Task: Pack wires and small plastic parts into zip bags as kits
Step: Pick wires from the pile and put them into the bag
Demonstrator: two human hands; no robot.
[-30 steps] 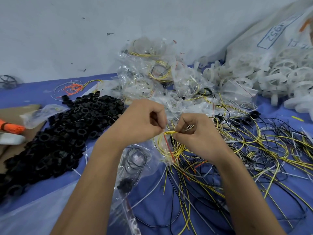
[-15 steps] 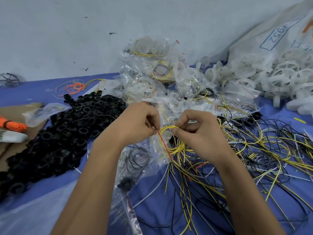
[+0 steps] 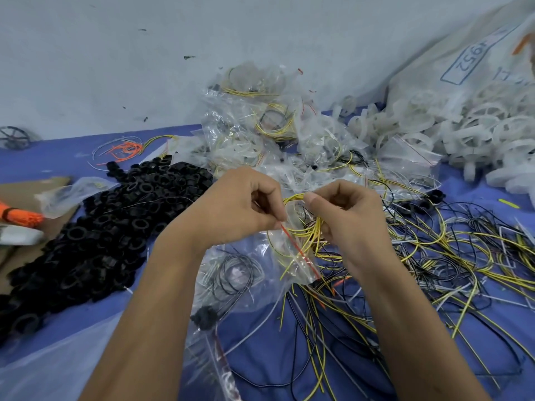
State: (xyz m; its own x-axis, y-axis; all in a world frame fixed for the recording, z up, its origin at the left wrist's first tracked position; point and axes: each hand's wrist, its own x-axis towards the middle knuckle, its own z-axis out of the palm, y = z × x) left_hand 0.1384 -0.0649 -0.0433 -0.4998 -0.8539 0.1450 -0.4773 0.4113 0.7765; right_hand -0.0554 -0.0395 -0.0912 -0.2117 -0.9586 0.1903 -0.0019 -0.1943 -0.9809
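Note:
My left hand (image 3: 240,206) pinches the mouth of a clear zip bag (image 3: 295,256) with a red seal strip, held above the blue table. My right hand (image 3: 347,215) pinches a coil of yellow wires (image 3: 304,227) that sits partly inside the bag's opening. Beneath my left forearm lies a second clear bag (image 3: 231,273) holding a coil of black wire and a small black part (image 3: 205,316). Loose yellow, black and white wires (image 3: 448,256) spread across the table to the right.
A heap of black plastic rings (image 3: 95,233) lies at the left. Filled zip bags (image 3: 260,125) pile up at the back centre. White plastic wheels (image 3: 463,134) spill from a large sack at the right. Orange wires (image 3: 124,147) and cardboard (image 3: 26,192) are at the left.
Both hands have risen slightly and the yellow coil has opened into a wider loop at the bag's mouth. The red seal strip now hangs lower under my left hand.

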